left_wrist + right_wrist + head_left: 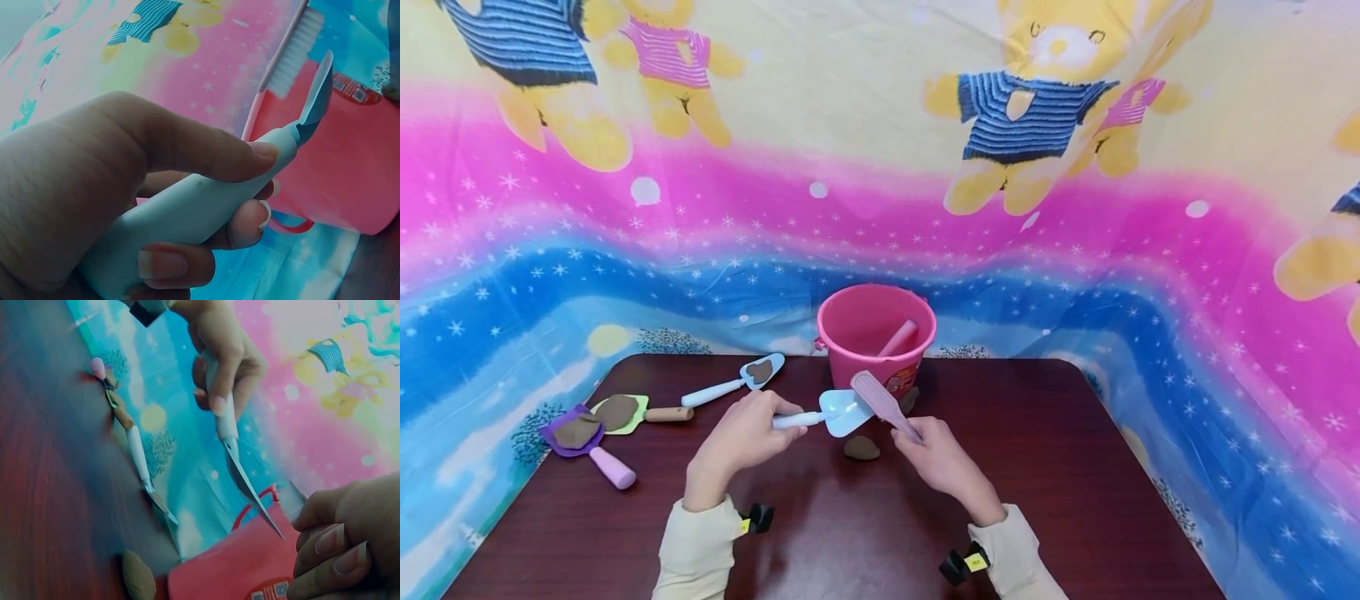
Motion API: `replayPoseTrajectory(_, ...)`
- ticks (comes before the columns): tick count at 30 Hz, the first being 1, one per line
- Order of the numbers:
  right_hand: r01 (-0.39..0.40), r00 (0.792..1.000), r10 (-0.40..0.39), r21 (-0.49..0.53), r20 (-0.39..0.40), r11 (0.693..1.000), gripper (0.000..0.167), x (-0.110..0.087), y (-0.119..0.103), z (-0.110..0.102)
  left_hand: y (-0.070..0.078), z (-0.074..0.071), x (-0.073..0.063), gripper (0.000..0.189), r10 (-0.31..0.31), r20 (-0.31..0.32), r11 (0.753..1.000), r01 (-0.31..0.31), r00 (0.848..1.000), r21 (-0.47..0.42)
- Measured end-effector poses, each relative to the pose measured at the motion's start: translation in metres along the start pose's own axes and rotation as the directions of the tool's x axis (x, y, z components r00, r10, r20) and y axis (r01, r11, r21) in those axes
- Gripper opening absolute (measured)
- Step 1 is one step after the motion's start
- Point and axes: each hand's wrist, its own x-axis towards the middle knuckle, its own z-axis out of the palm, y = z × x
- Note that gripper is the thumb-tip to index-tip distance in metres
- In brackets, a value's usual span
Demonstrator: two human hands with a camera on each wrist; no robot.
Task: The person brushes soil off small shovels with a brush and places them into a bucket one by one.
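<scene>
Pale blue plastic fills my left hand (741, 435): my thumb and fingers are wrapped around the handle of a small trowel (831, 412), whose blade points toward three o'clock and hangs just above the dark wooden table (1075, 467). My right hand (942, 461) pinches the handle of a mauve spatula (883, 404), its flat end angled up toward eleven o'clock and lying across the trowel's blade. Below where they meet, at six o'clock, a brown lump of clay (861, 448) sits on the table. At twelve o'clock, just behind both tools, stands a pink bucket (876, 333) with a pink handle leaning inside it. Out at nine o'clock lie a second blue scoop (733, 382) carrying clay, a green spade (625, 412) and a purple spade (583, 442), each topped with brown clay.
</scene>
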Motion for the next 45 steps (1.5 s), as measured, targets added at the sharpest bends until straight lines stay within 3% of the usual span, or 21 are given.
replayPoseTrajectory(13, 0.047, 0.996, -0.048, 0.015, 0.072, 0.999, 0.034, -0.003, -0.013, 0.017, 0.009, 0.01, 0.005, 0.023, 0.063, 0.008, 0.998, -0.063, 0.998, 0.018)
replayPoseTrajectory(21, 0.037, 0.993, -0.04, 0.034, 0.114, 0.999, 0.03, -0.005, -0.017, 0.023, 0.009, 0.012, 0.005, 0.016, 0.101, 0.002, 0.995, -0.101, 0.995, 0.016)
replayPoseTrajectory(29, 0.024, 0.996, -0.025, 0.012, 0.086, 1.0, 0.026, -0.004, -0.016, 0.028, 0.01, 0.011, 0.004, 0.021, 0.117, -0.025, 0.993, -0.117, 0.993, 0.009)
replayPoseTrajectory(45, 0.015, 0.999, -0.014, -0.037, 0.034, 0.999, 0.03, -0.003, -0.01, 0.025, 0.011, 0.01, 0.005, 0.025, 0.087, -0.024, 0.996, -0.087, 0.996, 0.025)
